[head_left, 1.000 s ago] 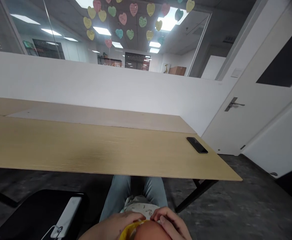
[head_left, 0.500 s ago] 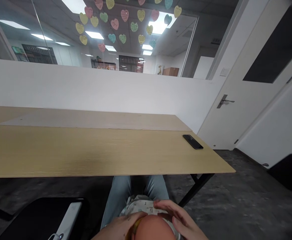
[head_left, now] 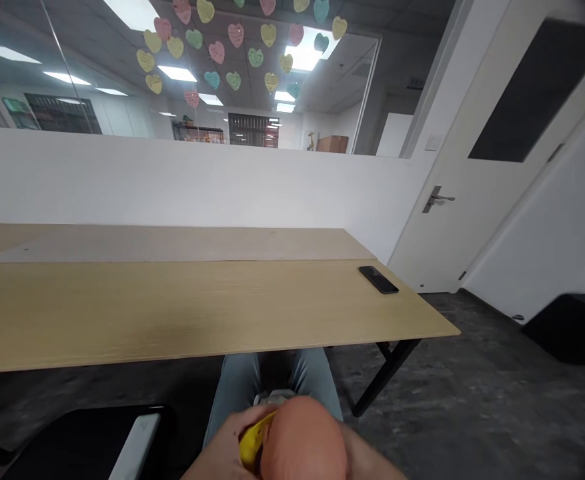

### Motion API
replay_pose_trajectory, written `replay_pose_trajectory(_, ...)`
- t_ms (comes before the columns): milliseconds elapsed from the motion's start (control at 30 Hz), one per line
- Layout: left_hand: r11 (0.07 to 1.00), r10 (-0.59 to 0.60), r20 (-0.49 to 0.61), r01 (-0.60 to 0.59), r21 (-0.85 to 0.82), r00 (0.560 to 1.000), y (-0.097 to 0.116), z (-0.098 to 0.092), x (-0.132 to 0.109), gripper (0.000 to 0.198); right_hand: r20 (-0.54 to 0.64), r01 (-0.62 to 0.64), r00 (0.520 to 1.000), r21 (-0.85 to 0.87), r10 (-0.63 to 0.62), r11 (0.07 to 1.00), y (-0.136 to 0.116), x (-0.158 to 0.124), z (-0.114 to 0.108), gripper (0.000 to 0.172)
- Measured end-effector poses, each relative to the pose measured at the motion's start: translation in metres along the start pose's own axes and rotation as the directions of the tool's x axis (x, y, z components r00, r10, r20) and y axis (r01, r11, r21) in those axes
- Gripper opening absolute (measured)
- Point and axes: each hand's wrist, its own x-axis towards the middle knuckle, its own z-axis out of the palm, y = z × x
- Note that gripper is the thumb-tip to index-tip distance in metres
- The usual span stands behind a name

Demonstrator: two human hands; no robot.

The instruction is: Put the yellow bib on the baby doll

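At the bottom centre, above my lap, is a smooth, peach-coloured rounded object (head_left: 303, 440), perhaps a doll's head; its lower part is cut off by the frame. A yellow piece (head_left: 252, 441) shows along its left side. My left hand (head_left: 229, 443) is wrapped around that yellow piece, against the round object. On the other side, my right hand (head_left: 367, 457) lies against the round object, its fingers hidden behind it. A bit of pale cloth (head_left: 273, 396) shows just beyond, between my jeans-clad legs (head_left: 317, 381).
A wooden table (head_left: 172, 300) spans the view in front of me, with a black phone (head_left: 378, 279) near its right end. A black seat (head_left: 67, 443) holding a white bar-shaped item (head_left: 135, 447) stands at left. A door (head_left: 422, 233) and a black object (head_left: 569, 328) are on the right.
The round object has risen and now covers most of my right hand, whose fingers showed before. The printed cloth is mostly covered, and more of the yellow piece shows. My view has turned slightly right.
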Motion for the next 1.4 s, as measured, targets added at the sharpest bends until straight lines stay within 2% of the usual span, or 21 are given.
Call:
replay_pose_trajectory(133, 0.984, -0.006, -0.174, -0.025, -0.174, 0.985, -0.045, -0.005, 0.010, 0.084, -0.035, 0.038, 0.999, 0.113, -0.034, 0.993, 0.003, 0.009, 0.003, 0.106)
replay_pose_trajectory(233, 0.960, -0.020, -0.209, -0.039, -0.277, 0.978, -0.063, -0.006, 0.015, 0.069, -0.016, 0.051, 0.999, 0.219, -0.049, 0.974, 0.008, 0.011, -0.005, 0.115)
replay_pose_trajectory(300, 0.940, -0.043, -0.132, -0.005, -0.341, 0.990, -0.058, -0.005, 0.012, 0.068, 0.013, 0.006, 1.000, 0.252, -0.010, 0.968, 0.012, 0.008, -0.013, 0.120)
replay_pose_trajectory(367, 0.919, -0.069, -0.019, 0.057, -0.390, 0.997, -0.044, -0.003, 0.005, 0.070, 0.049, -0.019, 0.999, 0.242, 0.007, 0.970, 0.016, 0.004, -0.021, 0.119)
replay_pose_trajectory(467, 0.880, -0.086, 0.126, 0.135, -0.455, 0.988, -0.021, -0.005, -0.006, 0.082, 0.100, 0.050, 0.992, 0.222, -0.073, 0.974, 0.019, -0.004, -0.031, 0.098)
replay_pose_trajectory(567, 0.828, -0.078, 0.177, 0.163, -0.537, 0.981, -0.015, -0.008, -0.011, 0.084, 0.066, 0.105, 0.991, 0.195, -0.120, 0.975, 0.017, -0.007, -0.034, 0.083)
replay_pose_trajectory(700, 0.781, -0.066, 0.197, 0.174, -0.600, 0.978, -0.016, -0.010, -0.011, 0.084, 0.050, 0.099, 0.993, 0.132, -0.106, 0.986, 0.006, 0.004, -0.030, 0.082)
replay_pose_trajectory(733, 0.774, -0.064, 0.204, 0.178, -0.608, 0.977, -0.016, -0.009, -0.011, 0.084, 0.026, 0.085, 0.996, 0.133, -0.090, 0.987, 0.003, 0.009, -0.028, 0.083)
replay_pose_trajectory(800, 0.768, -0.076, 0.182, 0.174, -0.616, 0.980, -0.014, -0.006, -0.009, 0.081, -0.135, 0.078, 0.989, 0.115, -0.062, 0.990, 0.000, 0.021, -0.025, 0.075)
replay_pose_trajectory(867, 0.770, -0.114, 0.112, 0.158, -0.618, 0.987, -0.015, -0.003, -0.006, 0.073, -0.343, 0.098, 0.936, 0.055, -0.073, 0.994, -0.003, 0.033, -0.021, 0.057)
replay_pose_trajectory(933, 0.774, -0.150, 0.051, 0.149, -0.616, 0.987, -0.019, 0.000, -0.003, 0.063, -0.424, 0.107, 0.901, 0.016, -0.090, 0.994, -0.010, 0.043, -0.016, 0.041)
replay_pose_trajectory(967, 0.776, -0.161, 0.036, 0.149, -0.613, 0.986, -0.022, 0.002, -0.002, 0.060, -0.400, 0.105, 0.912, 0.014, -0.091, 0.994, -0.015, 0.047, -0.013, 0.037)
replay_pose_trajectory(1067, 0.806, -0.167, -0.030, 0.118, -0.580, 0.986, -0.030, 0.007, 0.001, 0.056, -0.227, 0.103, 0.968, -0.019, -0.105, 0.994, -0.034, 0.054, -0.003, 0.029)
replay_pose_trajectory(1200, 0.887, -0.158, -0.162, 0.068, -0.456, 0.974, -0.035, 0.014, 0.005, 0.054, -0.036, 0.057, 0.998, -0.026, -0.058, 0.998, -0.051, 0.062, 0.006, 0.026)
replay_pose_trajectory(1300, 0.928, -0.171, -0.220, 0.082, -0.363, 0.960, -0.040, 0.018, 0.008, 0.059, 0.145, -0.031, 0.989, -0.010, 0.032, 0.999, -0.055, 0.070, 0.007, 0.023)
replay_pose_trajectory(1400, 0.948, -0.181, -0.262, 0.098, -0.302, 0.948, -0.044, 0.020, 0.011, 0.060, 0.245, -0.047, 0.967, -0.103, 0.071, 0.994, -0.053, 0.076, 0.006, 0.024)
